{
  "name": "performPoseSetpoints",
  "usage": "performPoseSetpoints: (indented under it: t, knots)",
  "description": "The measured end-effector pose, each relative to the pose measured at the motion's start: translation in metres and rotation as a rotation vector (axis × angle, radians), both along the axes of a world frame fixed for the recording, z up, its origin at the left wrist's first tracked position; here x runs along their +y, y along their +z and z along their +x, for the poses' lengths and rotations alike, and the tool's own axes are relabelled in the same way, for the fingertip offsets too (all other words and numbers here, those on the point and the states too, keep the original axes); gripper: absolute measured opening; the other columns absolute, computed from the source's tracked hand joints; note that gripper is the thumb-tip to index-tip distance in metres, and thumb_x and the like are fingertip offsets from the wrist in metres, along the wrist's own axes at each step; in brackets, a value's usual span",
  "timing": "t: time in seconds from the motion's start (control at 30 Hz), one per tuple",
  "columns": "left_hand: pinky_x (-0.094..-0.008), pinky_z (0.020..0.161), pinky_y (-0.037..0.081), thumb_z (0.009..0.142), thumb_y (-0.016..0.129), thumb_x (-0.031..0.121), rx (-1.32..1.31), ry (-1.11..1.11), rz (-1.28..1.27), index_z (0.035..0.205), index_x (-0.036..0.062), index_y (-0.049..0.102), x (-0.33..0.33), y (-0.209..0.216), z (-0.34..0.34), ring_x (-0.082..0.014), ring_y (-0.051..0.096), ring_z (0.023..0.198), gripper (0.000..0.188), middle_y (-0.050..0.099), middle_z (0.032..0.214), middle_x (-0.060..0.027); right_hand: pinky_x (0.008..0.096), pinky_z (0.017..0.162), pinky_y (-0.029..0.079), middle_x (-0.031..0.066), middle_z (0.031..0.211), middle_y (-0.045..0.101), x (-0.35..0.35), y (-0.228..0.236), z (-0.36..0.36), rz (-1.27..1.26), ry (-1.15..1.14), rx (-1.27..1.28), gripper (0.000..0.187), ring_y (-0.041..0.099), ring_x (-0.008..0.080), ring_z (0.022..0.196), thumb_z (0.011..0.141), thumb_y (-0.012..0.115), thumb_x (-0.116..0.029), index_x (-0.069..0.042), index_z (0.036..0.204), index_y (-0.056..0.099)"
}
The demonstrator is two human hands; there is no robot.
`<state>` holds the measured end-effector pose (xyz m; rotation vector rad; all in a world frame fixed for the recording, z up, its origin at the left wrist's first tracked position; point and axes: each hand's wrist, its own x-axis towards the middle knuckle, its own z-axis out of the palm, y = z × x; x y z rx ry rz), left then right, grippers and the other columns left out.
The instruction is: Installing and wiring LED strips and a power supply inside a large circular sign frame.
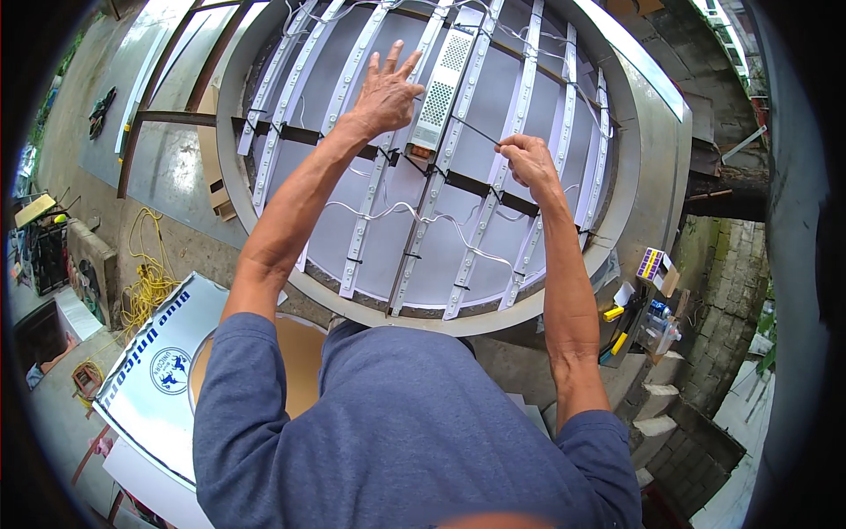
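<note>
A round metal frame (630,167) lies before me with rows of white LED strips (357,242) across its pale backing. Between two strips sits a long perforated metal power supply (438,99), a terminal block at its near end. My left hand (386,95) hovers at its left side with fingers spread, the thumb close to the casing. Pinched in my right hand (529,163) is the end of a thin black cable tie (476,130), which stretches to the power supply's right side. Its far part is hidden by the casing.
Dark crossbars (480,187) run beneath the strips, and loose white wires (458,231) loop over them. Yellow cord (145,286) lies on the ground at left, near a printed white sheet (145,375). Boxes and yellow-handled tools (619,344) stand at right.
</note>
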<state>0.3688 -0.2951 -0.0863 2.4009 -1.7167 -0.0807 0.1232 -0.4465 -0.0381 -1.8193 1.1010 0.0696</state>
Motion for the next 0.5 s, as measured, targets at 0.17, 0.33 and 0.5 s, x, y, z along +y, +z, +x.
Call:
performPoseSetpoints:
  t: [0.17,0.33,0.5]
  knots:
    - [-0.0668,0.122,0.004,0.080,0.063,0.016,0.061,-0.025,0.140,0.102,0.0183,0.079,-0.016,0.009,0.007,-0.0385,0.002,0.157,0.028,0.024,0.167,-0.0107,0.0271,0.044,0.036,0.0004,0.060,0.057,-0.010,-0.002,-0.006,0.009,-0.033,-0.028,0.026,0.047,0.0072,0.048,0.084,0.059,-0.011,0.003,0.097,0.076]
    - [-0.0700,0.120,0.000,0.084,0.065,0.019,0.039,-0.141,0.389,0.094,0.0193,0.081,-0.032,0.023,0.011,-0.0402,0.000,0.156,0.019,0.024,0.167,-0.0112,0.0277,0.044,0.036,0.0008,0.060,0.059,-0.021,-0.001,-0.008,-0.051,-0.016,0.026,0.025,0.048,0.0082,0.047,0.084,0.059,-0.013,-0.001,0.096,0.077]
    - [-0.0705,0.119,-0.002,0.081,0.069,0.020,0.026,-0.088,0.330,0.092,0.0190,0.081,-0.028,0.018,0.006,-0.0389,0.000,0.156,0.016,0.025,0.167,-0.0126,0.0261,0.041,0.034,-0.0003,0.056,0.054,-0.029,0.007,-0.005,-0.126,0.002,0.042,0.024,0.046,0.0068,0.045,0.085,0.059,-0.011,0.002,0.098,0.075]
